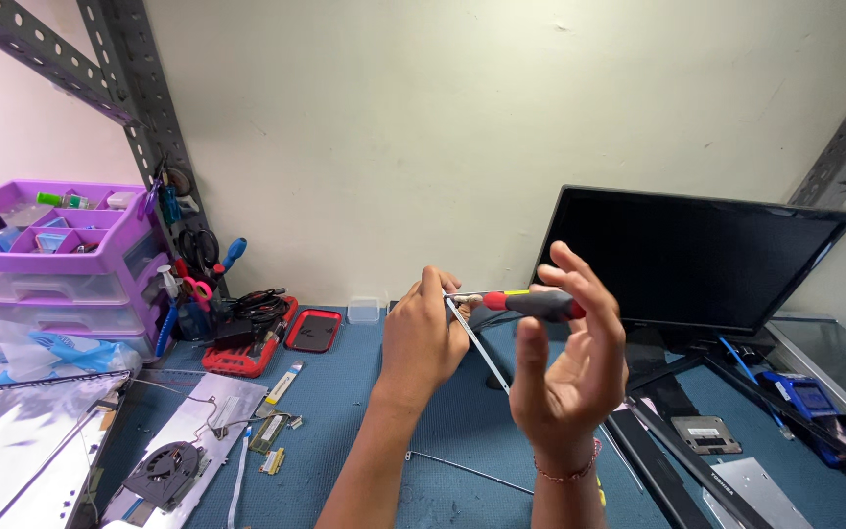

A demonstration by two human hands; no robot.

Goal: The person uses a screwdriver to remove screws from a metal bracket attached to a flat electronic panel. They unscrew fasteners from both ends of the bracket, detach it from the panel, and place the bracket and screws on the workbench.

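Red-and-grey plastic forms the handle of a screwdriver, which lies across the fingers of the right hand. Those fingers are loosely spread, palm turned toward the camera, with the handle resting against the upper fingers and the thumb raised just below it; the grip is light rather than clenched. The screwdriver's metal tip points left and meets the fingers of the left hand.

Left-hand fingers are pinched closed on the top end of a thin metal strip. From that pinch the strip slants down and to the right, passing behind the right hand. Whether the screwdriver tip actually touches the strip cannot be told.

Both hands are held up above the blue bench, in front of the laptop screen, which stands open and dark just right of and behind the right hand. Below that screen, dark laptop chassis parts lie on the bench. A thin wire-like rod lies on the bench below the hands.

Well left of the laptop screen sit a red case, a cooling fan on a metal plate, and a purple drawer organiser against the wall. A small clear box stands near the wall, left of the hands.
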